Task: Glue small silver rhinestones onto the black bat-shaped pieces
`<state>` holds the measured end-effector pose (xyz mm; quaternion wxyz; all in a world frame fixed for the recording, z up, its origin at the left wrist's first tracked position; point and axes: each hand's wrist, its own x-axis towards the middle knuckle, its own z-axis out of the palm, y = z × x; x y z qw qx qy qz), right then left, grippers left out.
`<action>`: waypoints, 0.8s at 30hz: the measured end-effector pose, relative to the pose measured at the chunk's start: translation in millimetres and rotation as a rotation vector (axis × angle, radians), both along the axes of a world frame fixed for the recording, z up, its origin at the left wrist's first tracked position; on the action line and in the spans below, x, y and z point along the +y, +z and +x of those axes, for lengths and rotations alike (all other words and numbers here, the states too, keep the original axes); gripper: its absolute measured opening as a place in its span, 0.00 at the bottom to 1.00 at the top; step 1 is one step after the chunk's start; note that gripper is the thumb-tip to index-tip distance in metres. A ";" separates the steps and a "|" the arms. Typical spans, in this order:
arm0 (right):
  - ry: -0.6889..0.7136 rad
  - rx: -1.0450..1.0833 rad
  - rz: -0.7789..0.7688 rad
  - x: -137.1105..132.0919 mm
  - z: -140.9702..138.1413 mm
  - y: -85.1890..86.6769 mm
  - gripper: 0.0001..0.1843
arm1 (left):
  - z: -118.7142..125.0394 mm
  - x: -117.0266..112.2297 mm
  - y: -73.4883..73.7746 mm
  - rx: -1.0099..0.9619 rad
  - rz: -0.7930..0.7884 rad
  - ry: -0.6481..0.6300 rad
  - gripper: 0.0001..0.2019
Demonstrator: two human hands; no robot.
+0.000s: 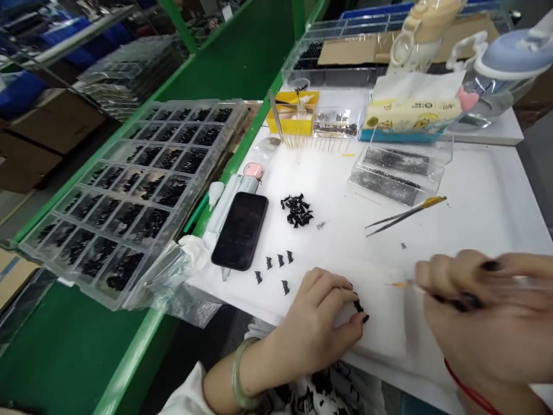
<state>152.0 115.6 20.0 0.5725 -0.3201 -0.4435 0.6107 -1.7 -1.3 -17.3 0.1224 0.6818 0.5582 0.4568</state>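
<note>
The left hand (319,323) pinches a tiny black part (358,306) low in the middle on the white desk (475,190), the blurry right hand (479,323) holds a thin stick (400,285), and a shaky poke could flick the part away

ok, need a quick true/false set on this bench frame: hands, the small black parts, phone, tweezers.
1. The left hand pinches a small black part at its fingertips. True.
2. The right hand holds the tweezers. False: it holds a thin orange-tipped stick; the tweezers lie apart on the white table.
3. The phone lies screen dark on the table's left side. True.
4. The loose pile of black parts sits inside the yellow box. False: it sits on the table, right of the phone.
5. The compartment tray holds black parts. True.
</note>
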 end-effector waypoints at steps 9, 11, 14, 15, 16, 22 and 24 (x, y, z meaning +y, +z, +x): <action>0.140 -0.234 0.037 -13.7 -20.0 -28.8 0.14 | -108.7 8.8 37.1 0.365 -0.097 0.194 0.05; 0.141 -0.259 0.029 -12.6 -18.1 -30.9 0.17 | -126.9 17.6 37.4 0.446 -0.190 0.172 0.06; 0.127 -0.296 0.025 -10.7 -16.8 -34.8 0.19 | -140.2 27.9 33.4 0.546 -0.326 0.125 0.06; 0.124 -0.308 0.022 -10.3 -16.8 -35.9 0.18 | -142.7 29.9 32.8 0.572 -0.361 0.111 0.06; 0.125 -0.318 0.021 -10.2 -17.0 -36.7 0.18 | -144.9 31.5 33.1 0.594 -0.390 0.099 0.07; 0.108 -0.366 -0.020 -16.2 -20.8 -32.8 0.15 | -149.3 53.4 46.2 0.674 -0.473 0.029 0.12; 0.099 -0.373 -0.027 -18.1 -22.3 -30.5 0.14 | -142.9 69.0 46.9 0.711 -0.480 0.021 0.12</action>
